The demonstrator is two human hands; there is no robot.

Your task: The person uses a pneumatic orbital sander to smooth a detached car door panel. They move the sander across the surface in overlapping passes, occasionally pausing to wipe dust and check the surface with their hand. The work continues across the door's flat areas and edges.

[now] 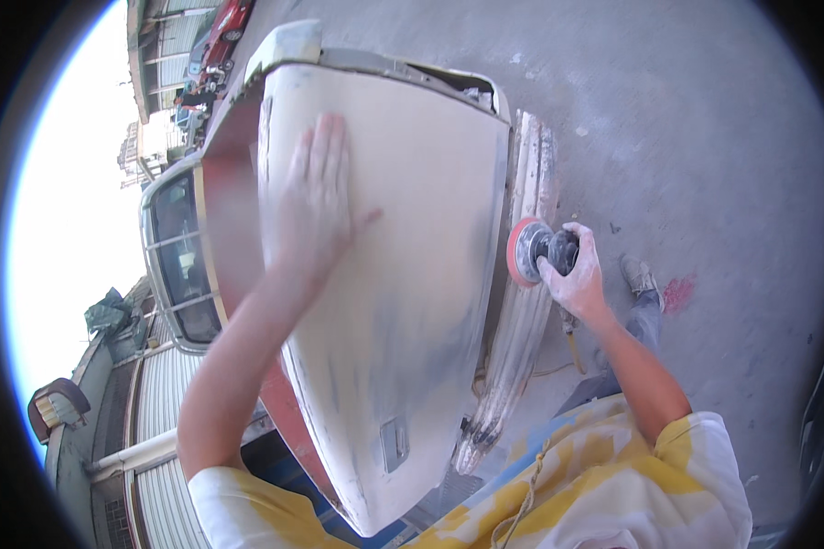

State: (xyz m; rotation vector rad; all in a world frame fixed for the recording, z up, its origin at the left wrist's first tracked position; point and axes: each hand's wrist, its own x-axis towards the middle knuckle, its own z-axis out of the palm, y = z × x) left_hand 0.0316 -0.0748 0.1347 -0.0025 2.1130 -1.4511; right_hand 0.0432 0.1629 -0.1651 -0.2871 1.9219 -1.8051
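A pale, cream-coloured pickup tailgate (403, 183) with smoky grey patches fills the middle of the head view. My left hand (316, 206) lies flat against its upper left part, fingers stretched together and thumb apart; the hand is slightly blurred. Gripped in my right hand (579, 279) is a round orbital sander (526, 249) with a reddish pad and a dark, dusty body. The sander is held off the panel, over the worn bumper (531, 174), its pad facing left. Whitish dust coats my right fingers. A recessed handle opening (395, 444) shows low on the tailgate.
The red truck bed (233, 174) and the barred cab window (181, 247) are beyond the tailgate. A thin yellowish hose (575, 352) hangs below the sander. My shoe (641, 273) stands on concrete near a red stain (678, 295). Shuttered buildings (165, 366) and a red car (224, 32) are farther off.
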